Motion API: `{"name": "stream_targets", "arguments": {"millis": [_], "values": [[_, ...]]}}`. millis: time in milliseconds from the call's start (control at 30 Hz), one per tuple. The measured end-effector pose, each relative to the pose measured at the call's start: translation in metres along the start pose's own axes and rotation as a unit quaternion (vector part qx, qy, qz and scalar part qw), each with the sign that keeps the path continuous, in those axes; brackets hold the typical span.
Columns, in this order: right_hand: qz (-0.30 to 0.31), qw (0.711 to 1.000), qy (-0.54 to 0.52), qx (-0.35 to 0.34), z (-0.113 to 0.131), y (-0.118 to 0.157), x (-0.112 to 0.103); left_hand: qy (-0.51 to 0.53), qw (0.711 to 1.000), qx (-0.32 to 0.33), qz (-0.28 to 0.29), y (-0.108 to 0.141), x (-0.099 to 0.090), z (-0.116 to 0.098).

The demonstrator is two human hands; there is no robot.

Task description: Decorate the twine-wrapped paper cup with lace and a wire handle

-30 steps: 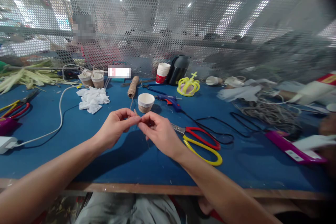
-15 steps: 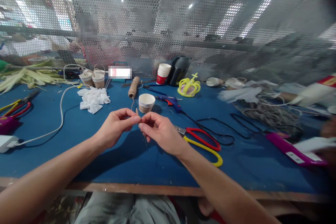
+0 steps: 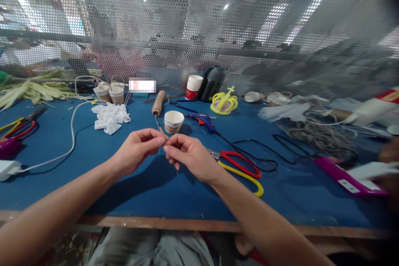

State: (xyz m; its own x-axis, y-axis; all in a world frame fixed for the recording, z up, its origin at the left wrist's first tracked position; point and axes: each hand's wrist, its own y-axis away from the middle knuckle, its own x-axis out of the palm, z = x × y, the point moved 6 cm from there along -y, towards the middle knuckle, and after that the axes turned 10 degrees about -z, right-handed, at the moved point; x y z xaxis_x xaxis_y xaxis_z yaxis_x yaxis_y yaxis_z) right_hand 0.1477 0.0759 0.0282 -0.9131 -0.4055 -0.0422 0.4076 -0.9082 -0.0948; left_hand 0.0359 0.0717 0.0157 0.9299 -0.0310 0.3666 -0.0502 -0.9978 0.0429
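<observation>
Brown twine (image 3: 157, 122) runs from a spool of twine (image 3: 158, 103) down to my fingertips. My left hand (image 3: 141, 149) pinches it between thumb and forefinger. My right hand (image 3: 190, 156) closes on it just beside, the two hands almost touching, and a thin loose end hangs below. How the strands lie between the fingers is partly hidden. Right behind my hands stands a small cup (image 3: 173, 122), white at the rim and wrapped in brown twine lower down. Scissors (image 3: 240, 166) with red and yellow handles lie by my right wrist.
A blue glue gun (image 3: 201, 120) with a black cable lies behind the scissors. Crumpled white cloth (image 3: 111, 117) and two wrapped cups (image 3: 116, 93) are at left. Paper cups (image 3: 193, 87), a dark kettle (image 3: 213, 84) and a yellow crown (image 3: 224, 102) stand at the back. Grey cord (image 3: 321, 139) is heaped right.
My fingers have shifted slightly on the twine, and the strand standing up between them now leans toward the spool. Both hands stay in nearly the same place.
</observation>
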Motion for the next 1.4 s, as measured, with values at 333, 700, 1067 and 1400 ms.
{"name": "stream_targets", "arguments": {"millis": [333,700,1067,1400], "values": [[-0.066,0.992,0.097,-0.042,0.0019,0.0014,-0.0024,-0.052,0.997,0.023,-0.053,-0.0008,-0.0037,-0.0016],[0.006,1.0,-0.015,0.003,-0.0018,0.002,0.0035,0.003,1.0,-0.02,0.015,0.0003,0.0033,-0.0002],[0.028,0.998,-0.04,0.026,-0.0034,0.0024,0.0062,-0.014,1.0,0.003,0.001,0.0028,0.0023,-0.0033],[-0.023,0.999,0.032,-0.01,0.0004,-0.0002,-0.0023,-0.029,0.999,0.018,0.002,0.0015,0.001,-0.0042]]}}
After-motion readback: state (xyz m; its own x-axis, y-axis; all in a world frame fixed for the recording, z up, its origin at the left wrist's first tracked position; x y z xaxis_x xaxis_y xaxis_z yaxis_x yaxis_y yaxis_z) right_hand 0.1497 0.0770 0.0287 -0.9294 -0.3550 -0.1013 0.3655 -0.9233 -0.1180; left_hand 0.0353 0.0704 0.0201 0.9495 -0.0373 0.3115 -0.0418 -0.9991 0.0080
